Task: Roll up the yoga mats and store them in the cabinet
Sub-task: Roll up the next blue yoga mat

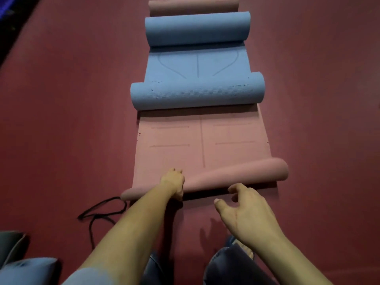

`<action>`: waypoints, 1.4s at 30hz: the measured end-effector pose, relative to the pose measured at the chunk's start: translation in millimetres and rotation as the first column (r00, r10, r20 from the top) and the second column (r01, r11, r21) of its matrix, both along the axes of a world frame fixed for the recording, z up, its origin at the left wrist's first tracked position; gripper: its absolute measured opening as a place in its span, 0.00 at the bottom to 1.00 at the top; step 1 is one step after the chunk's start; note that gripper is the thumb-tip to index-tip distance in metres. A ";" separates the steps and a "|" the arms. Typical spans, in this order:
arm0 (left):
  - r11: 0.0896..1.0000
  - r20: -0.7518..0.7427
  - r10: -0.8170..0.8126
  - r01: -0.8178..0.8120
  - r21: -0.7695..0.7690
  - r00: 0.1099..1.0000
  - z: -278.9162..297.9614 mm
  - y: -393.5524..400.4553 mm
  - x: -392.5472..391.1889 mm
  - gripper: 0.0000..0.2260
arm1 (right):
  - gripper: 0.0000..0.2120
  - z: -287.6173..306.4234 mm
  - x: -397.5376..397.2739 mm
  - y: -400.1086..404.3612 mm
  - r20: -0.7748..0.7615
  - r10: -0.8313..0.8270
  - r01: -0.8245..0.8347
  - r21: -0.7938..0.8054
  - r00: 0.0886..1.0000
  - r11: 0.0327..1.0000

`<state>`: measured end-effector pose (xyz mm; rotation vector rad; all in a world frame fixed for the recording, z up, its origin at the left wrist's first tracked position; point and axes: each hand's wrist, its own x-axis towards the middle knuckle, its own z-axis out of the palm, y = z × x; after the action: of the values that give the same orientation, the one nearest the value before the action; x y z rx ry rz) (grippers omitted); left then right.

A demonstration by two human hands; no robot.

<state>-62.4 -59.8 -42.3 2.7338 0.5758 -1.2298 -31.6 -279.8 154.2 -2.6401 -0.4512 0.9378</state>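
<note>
A pink yoga mat (pixel 201 140) lies flat on the red floor, its near end curled into a thin, uneven roll (pixel 236 175). My left hand (pixel 173 183) grips that roll near its left part. Just short of the roll my right hand (pixel 244 210) hovers with fingers loosely curled and holding nothing. A blue yoga mat (pixel 197 66) lies on the far part of the pink one, with both its ends curled up into rolls (pixel 197 95). At the top edge sits another pink roll (pixel 193 6).
A black strap (pixel 98 212) lies looped on the red floor (pixel 61 120) at the left end of the pink roll. Grey-blue cushions or bags (pixel 18 262) sit at the bottom left. My knees in jeans (pixel 226 264) are at the bottom edge.
</note>
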 end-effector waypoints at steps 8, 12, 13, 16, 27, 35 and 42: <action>0.990 0.235 -0.113 0.089 0.112 0.966 97.5 -44.2 -36.3 0.13 | 0.34 17.7 -7.9 13.4 0.128 0.075 -0.086 0.081 0.989 0.993; 0.979 0.390 -0.170 0.108 0.175 0.905 207.6 -30.6 -34.8 0.12 | 0.50 38.8 -9.0 10.0 0.265 0.221 -0.223 -0.025 0.938 0.975; 0.977 0.404 -0.175 0.109 0.182 0.898 232.9 -29.6 -39.6 0.12 | 0.53 45.3 -9.9 9.6 0.307 0.278 -0.271 -0.063 0.910 0.960; 0.966 0.377 -0.233 0.169 0.194 0.897 287.0 -40.0 -65.5 0.12 | 0.55 70.0 -17.2 10.8 0.437 0.376 -0.344 -0.152 0.817 0.926; 0.989 0.317 -0.127 0.094 0.118 0.940 329.1 -71.0 -173.5 0.13 | 0.12 129.7 -71.7 -47.3 0.295 0.603 -0.561 -0.221 0.741 0.798; 0.960 -0.152 -0.068 0.023 -0.278 0.986 273.0 -78.4 -190.8 0.22 | 0.25 110.0 -50.7 -69.3 -0.172 0.480 -0.510 -0.283 0.860 0.812; 0.997 0.081 -0.083 0.082 0.009 0.993 188.0 7.6 -84.0 0.20 | 0.20 13.5 -1.2 -15.2 -0.018 0.348 -0.346 -0.177 0.937 0.922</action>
<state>-146.5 -52.2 145.7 2.8235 0.4632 -1.1286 -32.7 -295.0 167.7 -2.7804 -0.9024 1.1094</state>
